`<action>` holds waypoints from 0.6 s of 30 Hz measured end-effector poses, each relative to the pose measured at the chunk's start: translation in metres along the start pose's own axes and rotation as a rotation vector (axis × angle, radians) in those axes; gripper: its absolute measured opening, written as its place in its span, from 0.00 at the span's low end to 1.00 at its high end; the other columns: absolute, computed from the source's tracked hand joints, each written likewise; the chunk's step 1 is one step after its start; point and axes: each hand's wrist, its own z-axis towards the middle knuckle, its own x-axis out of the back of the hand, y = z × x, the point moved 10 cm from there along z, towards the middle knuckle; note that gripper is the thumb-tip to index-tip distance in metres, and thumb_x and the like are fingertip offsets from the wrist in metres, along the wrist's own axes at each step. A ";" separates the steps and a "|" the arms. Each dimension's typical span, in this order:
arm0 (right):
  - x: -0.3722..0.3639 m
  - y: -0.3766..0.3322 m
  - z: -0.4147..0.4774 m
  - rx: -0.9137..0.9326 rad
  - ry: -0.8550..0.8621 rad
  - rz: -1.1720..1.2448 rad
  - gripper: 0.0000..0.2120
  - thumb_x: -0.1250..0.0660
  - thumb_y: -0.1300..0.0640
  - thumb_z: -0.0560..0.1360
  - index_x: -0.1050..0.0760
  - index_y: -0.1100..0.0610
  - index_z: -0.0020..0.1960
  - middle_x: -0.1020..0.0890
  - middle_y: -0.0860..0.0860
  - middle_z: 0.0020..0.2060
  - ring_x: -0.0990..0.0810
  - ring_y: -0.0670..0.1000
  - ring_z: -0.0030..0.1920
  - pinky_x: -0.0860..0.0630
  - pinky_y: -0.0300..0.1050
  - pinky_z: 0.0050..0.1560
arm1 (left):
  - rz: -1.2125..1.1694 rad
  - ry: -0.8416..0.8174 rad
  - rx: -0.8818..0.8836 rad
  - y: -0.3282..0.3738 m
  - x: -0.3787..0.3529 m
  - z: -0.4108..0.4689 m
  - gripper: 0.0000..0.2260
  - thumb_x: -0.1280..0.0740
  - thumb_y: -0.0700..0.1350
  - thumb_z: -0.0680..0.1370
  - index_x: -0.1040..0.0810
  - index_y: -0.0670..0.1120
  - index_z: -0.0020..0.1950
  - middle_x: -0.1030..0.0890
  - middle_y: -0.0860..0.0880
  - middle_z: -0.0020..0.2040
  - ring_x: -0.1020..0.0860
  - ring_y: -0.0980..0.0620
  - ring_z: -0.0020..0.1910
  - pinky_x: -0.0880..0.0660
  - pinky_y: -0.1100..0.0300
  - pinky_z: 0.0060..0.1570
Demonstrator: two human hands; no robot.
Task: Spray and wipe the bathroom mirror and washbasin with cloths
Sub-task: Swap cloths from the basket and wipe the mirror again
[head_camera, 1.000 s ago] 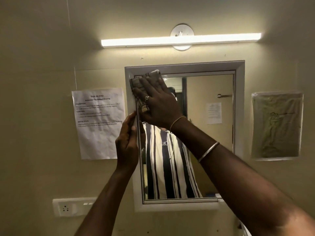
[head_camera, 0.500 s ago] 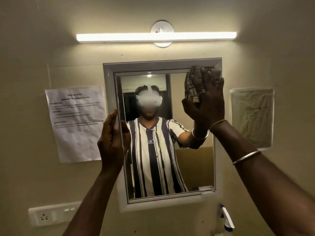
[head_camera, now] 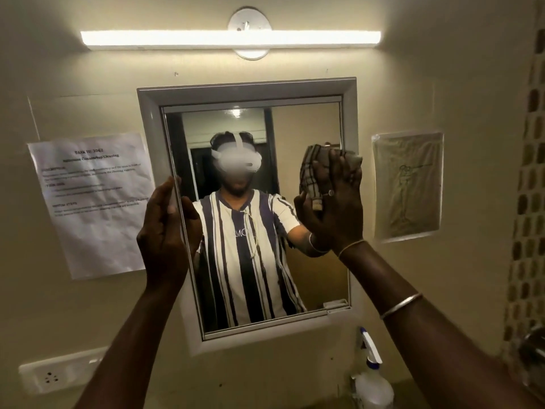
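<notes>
The right hand (head_camera: 336,199) lies flat, fingers spread, pressing a folded checked cloth (head_camera: 317,175) against the glass at the right edge of the mirror (head_camera: 259,93), about mid-height; the cloth is pinned under palm and fingers, not pinched, and its top corner laps onto the frame. The left hand (head_camera: 166,228) is closed on the mirror's left edge, thumb on the glass side and fingers behind, which looks like it steadies a hinged door. To wipe well here, the flat palm seems right: even pressure across the whole pad, overlapping strokes running edge to edge and working downward, so the lower half gets covered too. The left hand should hold firm so the panel does not swing under the push, and its thumb will likely leave a mark on the glass that needs a last pass. Keeping the cloth folded should give a clean face to turn to. A spray bottle (head_camera: 373,379) stands below the mirror's lower right corner, within reach for more spray. The washbasin is out of view, so I judge that part of the job not yet done. A paper notice (head_camera: 94,202) hangs on the wall to the left, near the left hand.
</notes>
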 end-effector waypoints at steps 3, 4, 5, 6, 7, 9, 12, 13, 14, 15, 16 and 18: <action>0.000 0.000 -0.041 -0.021 -0.040 0.006 0.36 0.32 0.47 0.79 0.41 0.56 0.82 0.44 0.62 0.81 0.48 0.61 0.82 0.51 0.63 0.82 | -0.002 -0.001 -0.019 0.000 0.000 0.001 0.17 0.44 0.34 0.86 0.30 0.37 0.76 0.21 0.48 0.68 0.23 0.70 0.61 0.26 0.74 0.56; -0.001 0.001 -0.055 -0.032 -0.054 0.012 0.34 0.34 0.46 0.80 0.39 0.58 0.81 0.43 0.62 0.81 0.47 0.62 0.82 0.50 0.63 0.81 | -0.001 0.001 -0.028 0.000 0.000 0.001 0.17 0.44 0.35 0.86 0.30 0.38 0.76 0.22 0.45 0.70 0.23 0.68 0.63 0.26 0.72 0.58; -0.001 0.001 -0.070 -0.041 -0.064 0.019 0.32 0.37 0.45 0.81 0.38 0.59 0.80 0.43 0.63 0.81 0.47 0.62 0.82 0.49 0.64 0.81 | -0.005 0.002 -0.037 -0.001 0.000 0.001 0.17 0.43 0.36 0.86 0.30 0.38 0.76 0.23 0.44 0.71 0.23 0.66 0.65 0.26 0.70 0.61; 0.000 0.000 -0.084 -0.045 -0.069 0.028 0.31 0.38 0.45 0.81 0.37 0.60 0.80 0.43 0.63 0.81 0.46 0.62 0.82 0.48 0.65 0.81 | -0.011 0.002 -0.042 -0.002 0.000 0.002 0.17 0.43 0.38 0.86 0.30 0.39 0.76 0.24 0.44 0.72 0.24 0.63 0.67 0.26 0.67 0.63; 0.001 0.000 -0.098 -0.048 -0.074 0.035 0.31 0.38 0.46 0.81 0.36 0.60 0.79 0.42 0.63 0.81 0.45 0.63 0.82 0.47 0.66 0.80 | -0.015 0.004 -0.044 -0.003 0.000 0.001 0.17 0.43 0.38 0.86 0.29 0.39 0.75 0.24 0.45 0.72 0.24 0.61 0.68 0.26 0.65 0.65; 0.000 0.000 -0.125 -0.055 -0.093 0.045 0.31 0.35 0.48 0.80 0.36 0.61 0.79 0.42 0.62 0.80 0.43 0.63 0.81 0.44 0.67 0.79 | -0.020 0.012 -0.051 -0.002 -0.002 0.000 0.17 0.43 0.37 0.86 0.29 0.39 0.75 0.24 0.46 0.72 0.25 0.61 0.69 0.27 0.65 0.66; -0.001 0.001 -0.161 -0.079 -0.132 0.060 0.30 0.37 0.49 0.81 0.36 0.61 0.79 0.42 0.61 0.80 0.42 0.64 0.81 0.43 0.67 0.79 | -0.028 0.016 -0.072 -0.001 -0.004 -0.002 0.17 0.43 0.38 0.86 0.29 0.37 0.74 0.24 0.46 0.71 0.25 0.59 0.69 0.27 0.63 0.67; -0.002 0.002 -0.171 -0.086 -0.147 0.063 0.29 0.40 0.48 0.82 0.35 0.61 0.79 0.41 0.61 0.80 0.42 0.64 0.81 0.43 0.67 0.79 | -0.030 0.019 -0.079 -0.001 -0.004 -0.002 0.17 0.43 0.38 0.86 0.29 0.37 0.74 0.24 0.47 0.71 0.25 0.59 0.70 0.27 0.63 0.67; -0.003 0.002 -0.181 -0.088 -0.160 0.068 0.29 0.41 0.48 0.82 0.35 0.61 0.79 0.41 0.61 0.80 0.42 0.65 0.80 0.43 0.68 0.79 | -0.030 0.024 -0.078 -0.003 -0.004 -0.002 0.17 0.43 0.38 0.86 0.29 0.37 0.74 0.23 0.47 0.71 0.24 0.59 0.69 0.27 0.62 0.67; -0.004 0.003 -0.189 -0.083 -0.172 0.071 0.29 0.42 0.48 0.82 0.36 0.61 0.79 0.41 0.62 0.80 0.42 0.65 0.80 0.44 0.68 0.79 | -0.033 0.031 -0.072 -0.005 -0.004 -0.002 0.17 0.43 0.38 0.86 0.29 0.38 0.74 0.23 0.47 0.71 0.24 0.58 0.70 0.26 0.61 0.67; -0.006 0.002 -0.197 -0.074 -0.182 0.072 0.30 0.41 0.49 0.82 0.39 0.59 0.81 0.42 0.62 0.81 0.42 0.65 0.80 0.44 0.68 0.79 | -0.038 0.041 -0.066 -0.008 -0.004 -0.002 0.17 0.43 0.38 0.86 0.29 0.38 0.74 0.23 0.46 0.71 0.24 0.56 0.70 0.25 0.57 0.67; -0.007 0.002 -0.207 -0.059 -0.191 0.059 0.33 0.40 0.50 0.81 0.47 0.55 0.83 0.42 0.63 0.80 0.42 0.66 0.80 0.45 0.69 0.79 | -0.072 0.040 -0.056 -0.014 -0.006 -0.003 0.17 0.42 0.38 0.86 0.30 0.38 0.75 0.23 0.43 0.72 0.24 0.49 0.71 0.24 0.48 0.68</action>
